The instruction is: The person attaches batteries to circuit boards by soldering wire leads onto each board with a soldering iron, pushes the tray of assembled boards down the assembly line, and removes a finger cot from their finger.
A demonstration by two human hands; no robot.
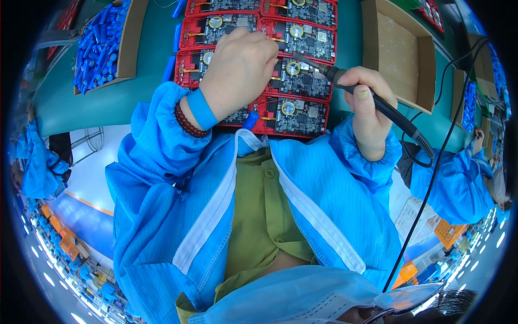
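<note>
Left hand [240,67] curled loosely, resting knuckles-up on the red tray of circuit boards [310,116], fingertips tucked down against a board; whether anything is pinched beneath, impossible to tell. Right hand [364,102] clamped around the black handle of a soldering iron [345,81], its tip angled left and down toward the board beside the left fingertips, just over the tray. Hands near each other, not touching. Blue band and dark bead bracelet [189,121] on the left wrist, blue smock sleeves on both arms. Black cable [431,183] trailing from the iron's rear, down past the tray's right side. Tray lying on a teal bench top [91,105], reaching from the chest edge away toward the far side, each red cell holding a dark board with a round coin cell. Left of the tray, a cardboard box of blue cylinders [100,46]; right of it, an open cardboard box [399,51]. Farther right of the tray, another person's blue sleeve [456,183] at the same bench. Below the bench edge, pale floor and distant rows of workstations with orange and blue bins.
</note>
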